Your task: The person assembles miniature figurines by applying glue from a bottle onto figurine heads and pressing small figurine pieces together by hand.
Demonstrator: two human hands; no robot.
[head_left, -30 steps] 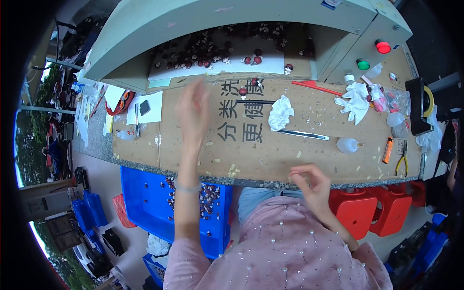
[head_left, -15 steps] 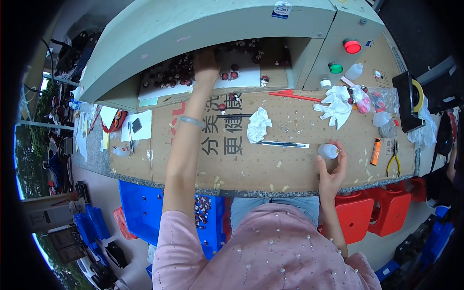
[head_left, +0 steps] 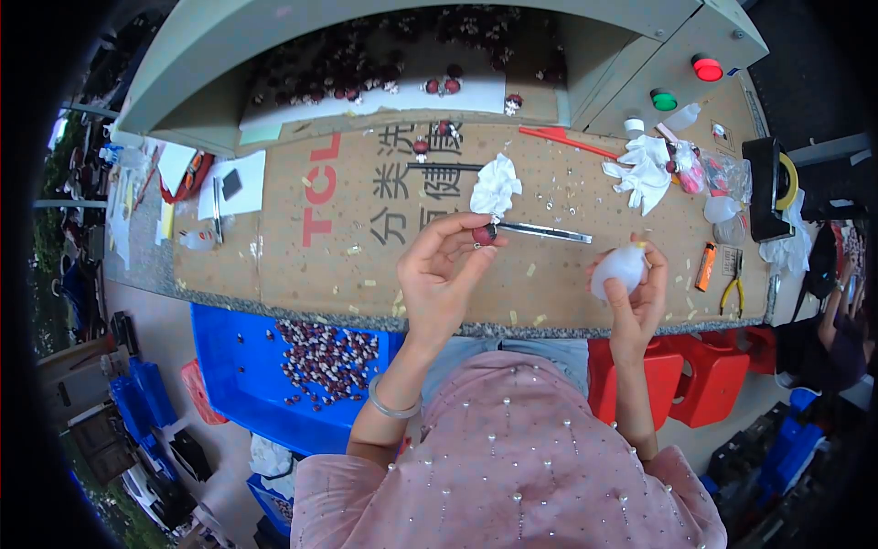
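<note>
Head view: the left hand point(head_left: 433, 282), nearly closed, pinched a small, round, dark-red piece point(head_left: 484, 236) between thumb and fingers above the brown cardboard-covered counter point(head_left: 352, 274); fingers partly hid its surface. The right hand point(head_left: 637, 302), curled, gripped a rounded, translucent white, yellow-tipped plastic bottle point(head_left: 621, 269).

The surface point(head_left: 512, 295) looks like matt cardboard, with a speckled, stone-like strip point(head_left: 540, 330) along its near edge. Smooth, translucent plastic forms the bottle point(head_left: 617, 272) in the right hand point(head_left: 636, 306), while the bead point(head_left: 484, 236) in the left hand point(head_left: 434, 279) looks glossy. A shiny, metal-looking tool point(head_left: 553, 233) lies mid-surface; toward the right edge sits a matt, wrinkled, cloth-like glove point(head_left: 645, 174).
</note>
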